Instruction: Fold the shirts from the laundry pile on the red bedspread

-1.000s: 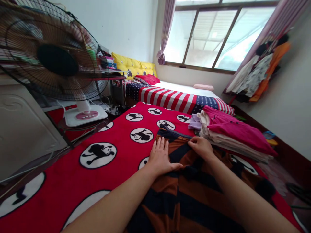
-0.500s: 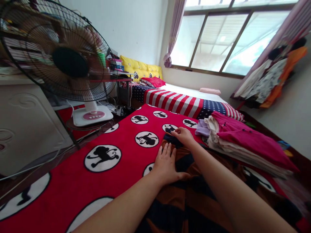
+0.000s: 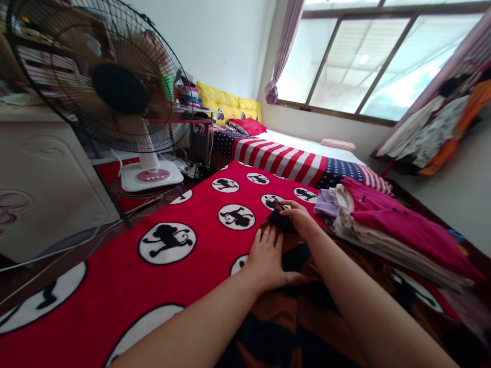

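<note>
A brown and dark-blue striped garment (image 3: pixel 276 317) lies spread on a red blanket (image 3: pixel 207 266) printed with black monkeys in white circles. My left hand (image 3: pixel 266 260) rests flat on the garment near its far end, fingers spread and thumb stretched to the right. Just beyond it, my right hand (image 3: pixel 301 217) pinches the garment's far edge between thumb and fingers, and that bit of cloth is lifted off the blanket. Both forearms cover part of the garment. What kind of garment it is, I cannot tell.
Right of my hands lies a stack of folded clothes (image 3: pixel 402 225), magenta on top. A standing fan (image 3: pixel 120 89) is at the left on a stool. Behind is a bed (image 3: pixel 284 158) with a flag-patterned cover. More clothes (image 3: pixel 433 128) hang at the right wall.
My right hand has raised the pinched far edge of the garment slightly and drawn it up. My left hand stays flat in place. The view has shifted a little.
</note>
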The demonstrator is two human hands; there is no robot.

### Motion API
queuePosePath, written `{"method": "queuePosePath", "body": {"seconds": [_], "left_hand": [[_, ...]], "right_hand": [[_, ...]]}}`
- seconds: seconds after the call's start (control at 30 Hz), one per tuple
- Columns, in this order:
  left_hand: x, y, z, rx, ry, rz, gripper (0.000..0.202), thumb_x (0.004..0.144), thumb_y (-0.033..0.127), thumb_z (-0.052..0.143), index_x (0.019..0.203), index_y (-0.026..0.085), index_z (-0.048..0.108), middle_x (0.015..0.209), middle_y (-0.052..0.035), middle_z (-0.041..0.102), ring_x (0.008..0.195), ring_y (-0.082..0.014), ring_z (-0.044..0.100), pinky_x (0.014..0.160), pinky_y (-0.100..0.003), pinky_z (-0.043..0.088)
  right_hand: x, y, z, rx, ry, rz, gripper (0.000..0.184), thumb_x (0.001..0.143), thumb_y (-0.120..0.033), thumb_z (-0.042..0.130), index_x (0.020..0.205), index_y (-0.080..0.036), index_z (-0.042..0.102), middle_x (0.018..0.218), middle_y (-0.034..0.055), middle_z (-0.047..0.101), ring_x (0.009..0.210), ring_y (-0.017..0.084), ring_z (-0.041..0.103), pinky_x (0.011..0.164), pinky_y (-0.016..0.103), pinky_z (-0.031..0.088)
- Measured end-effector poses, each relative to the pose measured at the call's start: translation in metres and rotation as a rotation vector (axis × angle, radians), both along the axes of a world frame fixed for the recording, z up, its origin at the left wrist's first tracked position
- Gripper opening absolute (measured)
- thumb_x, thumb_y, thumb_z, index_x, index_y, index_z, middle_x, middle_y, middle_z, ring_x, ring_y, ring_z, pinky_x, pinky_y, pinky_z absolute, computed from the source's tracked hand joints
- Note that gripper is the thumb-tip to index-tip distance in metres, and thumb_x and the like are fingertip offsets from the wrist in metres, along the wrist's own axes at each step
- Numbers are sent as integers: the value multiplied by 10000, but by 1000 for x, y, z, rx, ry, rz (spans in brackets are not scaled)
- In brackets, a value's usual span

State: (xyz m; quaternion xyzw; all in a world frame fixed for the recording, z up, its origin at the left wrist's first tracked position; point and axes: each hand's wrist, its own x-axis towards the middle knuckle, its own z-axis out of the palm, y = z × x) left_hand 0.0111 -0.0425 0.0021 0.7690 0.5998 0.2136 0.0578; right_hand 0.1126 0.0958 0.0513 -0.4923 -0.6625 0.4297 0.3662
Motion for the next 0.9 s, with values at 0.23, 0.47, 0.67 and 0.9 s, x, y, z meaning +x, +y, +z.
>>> {"method": "queuePosePath", "body": {"seconds": [0.23,0.47,0.67,0.9], "left_hand": [[-1,0,1,16,-4,-6,1073,676,849,376,1473,138,286,1578,-101,34,1442,-296,-70,1175,-476,25],[1,2,0,-40,-16,33,1067,637,902,304,1469,233,309,1574,-93,101,1428,-372,-77,1119,-618,1],[0,3,1,-67,19,41,1033,652,899,278,1457,255,334,1572,-66,131,1435,-362,-24,1129,-593,4],[1,3,-1,-52,25,56,971,691,874,256,1448,274,355,1566,-46,171,1435,-363,5,1131,-583,13]], "right_hand": [[-10,15,-5,99,140,-3,336,617,-217,604,950,-194,639,910,31,721,878,183,678,790,293,533],[-21,35,-39,250,-128,-72,202,654,-169,618,848,-175,674,853,30,717,862,192,657,805,317,510],[-22,33,-20,352,-427,-75,283,660,-198,704,941,-211,681,980,49,683,943,231,616,848,370,472],[49,-48,-1,580,-625,-2,364,879,-356,516,1199,-192,571,1200,99,619,1091,214,581,955,341,425]]}}
